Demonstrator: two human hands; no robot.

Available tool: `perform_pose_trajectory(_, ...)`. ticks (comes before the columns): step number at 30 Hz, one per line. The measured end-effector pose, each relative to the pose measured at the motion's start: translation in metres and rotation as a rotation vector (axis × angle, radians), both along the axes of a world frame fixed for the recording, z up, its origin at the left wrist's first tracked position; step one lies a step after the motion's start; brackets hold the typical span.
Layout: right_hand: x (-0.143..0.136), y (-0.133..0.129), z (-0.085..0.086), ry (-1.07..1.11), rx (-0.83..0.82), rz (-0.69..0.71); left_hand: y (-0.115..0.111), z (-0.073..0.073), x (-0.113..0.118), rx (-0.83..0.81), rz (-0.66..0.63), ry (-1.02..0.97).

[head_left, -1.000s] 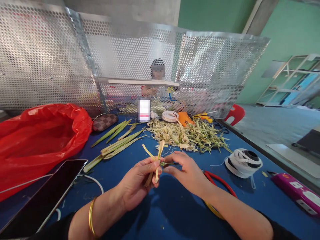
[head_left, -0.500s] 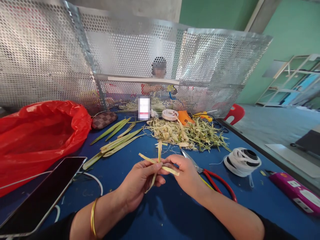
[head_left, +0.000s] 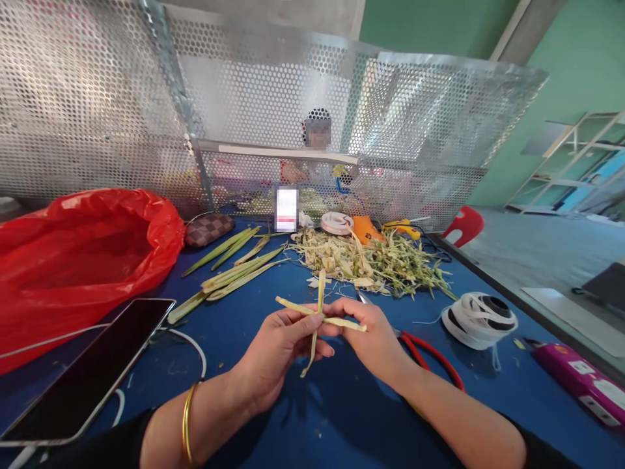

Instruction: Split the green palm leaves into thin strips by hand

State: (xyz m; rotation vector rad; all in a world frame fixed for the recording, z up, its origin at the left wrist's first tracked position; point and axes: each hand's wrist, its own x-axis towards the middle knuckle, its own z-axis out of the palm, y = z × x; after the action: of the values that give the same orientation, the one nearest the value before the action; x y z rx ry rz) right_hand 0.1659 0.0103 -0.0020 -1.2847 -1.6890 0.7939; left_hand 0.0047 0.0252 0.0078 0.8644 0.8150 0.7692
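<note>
Pale yellow-green leaf strips form a cross above the middle of the table. My left hand is closed, its thumb pressing on the point where the strips cross. From the other side my right hand is closed at the same crossing, its curled fingers partly behind the strips. One arm of the cross lies over my right index finger. How my right fingertips grip is partly hidden. Red-handled scissors lie under and beside my right forearm, their blades mostly covered by my hand.
Long leaves lie left of centre, before a heap of leaf scraps. A red bag and tablet sit left. White ribbon and a purple packet are right. Behind a perforated metal screen is a person.
The cross of strips has turned slightly in my fingers, its lower end swinging rightward and its right end rising. Both hands keep their hold. The whole view has shifted a little.
</note>
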Motion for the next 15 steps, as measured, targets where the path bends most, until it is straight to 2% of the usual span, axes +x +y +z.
perform_pose_trajectory(3, -0.002, -0.001, -0.005, -0.051, -0.011, -0.034, 0.000, -0.001, 0.001, 0.034, 0.025, 0.073)
perform_pose_trajectory(8, 0.004, 0.006, -0.002, 0.021, -0.046, 0.031, 0.001, -0.004, 0.002, 0.018, 0.075, 0.089)
perform_pose_trajectory(15, 0.013, 0.007, 0.003, 0.250, -0.063, -0.135, 0.004, -0.004, 0.001, 0.019, 0.079, 0.089)
